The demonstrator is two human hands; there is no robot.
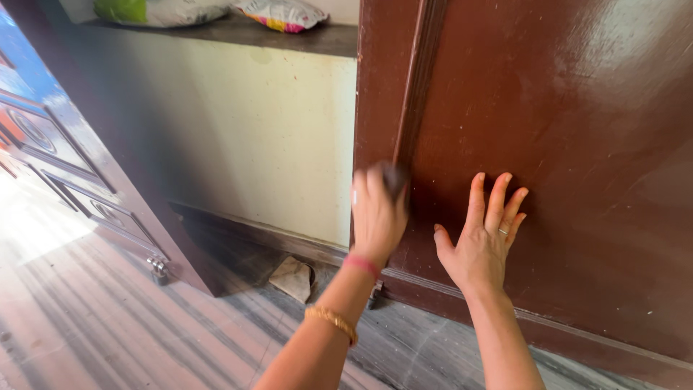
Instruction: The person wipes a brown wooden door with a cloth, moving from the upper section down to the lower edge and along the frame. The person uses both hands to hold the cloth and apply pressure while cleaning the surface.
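- Head view, far left: an open door leaf (79, 180) is standing ajar over the striped floor (108, 325), a scrap (292, 278) lying by the wall.
- Left hand (377, 213) is closing round a dark, blurred object (394, 179) — seemingly rubbing the brown door's (577, 144) raised strip (417, 79).
- Right hand (485, 235) is pressing flat, fingers spread, bracing the panel.
- Judging by this, rubbing is underway; continuing along the strip needs steady bracing.

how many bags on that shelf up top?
2. A green-and-white bag lies at the left of the dark shelf; a pink, white and yellow bag lies right of it. Both are cut off by the frame's top edge, so more may sit out of view.
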